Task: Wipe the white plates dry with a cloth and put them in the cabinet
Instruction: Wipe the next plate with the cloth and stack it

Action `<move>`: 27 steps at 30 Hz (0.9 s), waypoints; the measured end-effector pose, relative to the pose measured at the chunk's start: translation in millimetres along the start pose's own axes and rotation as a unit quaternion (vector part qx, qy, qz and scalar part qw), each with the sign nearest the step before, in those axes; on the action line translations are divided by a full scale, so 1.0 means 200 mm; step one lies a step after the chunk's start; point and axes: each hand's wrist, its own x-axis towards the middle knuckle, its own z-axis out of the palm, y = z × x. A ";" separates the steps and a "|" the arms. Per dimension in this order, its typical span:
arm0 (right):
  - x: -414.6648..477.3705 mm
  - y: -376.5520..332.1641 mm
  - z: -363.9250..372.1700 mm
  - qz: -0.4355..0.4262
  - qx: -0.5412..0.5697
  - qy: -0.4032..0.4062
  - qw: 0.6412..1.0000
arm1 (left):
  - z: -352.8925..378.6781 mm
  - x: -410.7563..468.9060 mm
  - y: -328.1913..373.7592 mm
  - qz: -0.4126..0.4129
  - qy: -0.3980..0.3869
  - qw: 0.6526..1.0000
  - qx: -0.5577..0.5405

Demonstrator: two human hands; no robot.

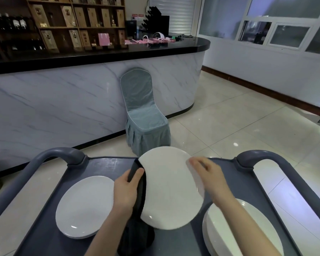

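- Head view: a white plate (170, 189) is held up, tilted, over the grey cart (103, 163), in the middle of the frame, clear of the tray.
- The left hand (127, 189) grasps the dark cloth (139, 182) against the plate's 9 o'clock edge, thumb on top; the rest of the cloth hangs down to the tray at 6 o'clock.
- The right hand (209, 176) is motion-blurred, but its fingers curl over the rim at about 2 o'clock, so it looks to be gripping the plate.
- One stack of plates (85, 206) lies on the tray at 8 o'clock, and a second stack (218, 235) at 4 o'clock, partly under the right forearm.
- A covered chair (144, 108) stands at 12 o'clock against the marble-fronted counter (81, 100). No cabinet is in view.
- Handling, as a judgement: the plate is stiff, glazed and probably weighty for its width; if wet it will be slippery and it would break on the tiled floor. Opposite rim points are the safest hold, with the cloth between palm and glaze for friction.
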 end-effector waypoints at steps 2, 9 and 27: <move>0.05 -0.05 -0.02 -0.048 -0.117 -0.112 0.986 | -0.01 0.03 0.04 0.078 -0.106 0.988 0.080; 0.03 -0.03 0.05 -0.081 -0.157 -0.162 0.971 | 0.01 0.06 0.05 0.117 -0.206 0.963 0.128; 0.03 0.00 0.01 -0.011 0.012 -0.037 0.999 | 0.00 0.03 -0.01 0.009 -0.036 0.999 0.032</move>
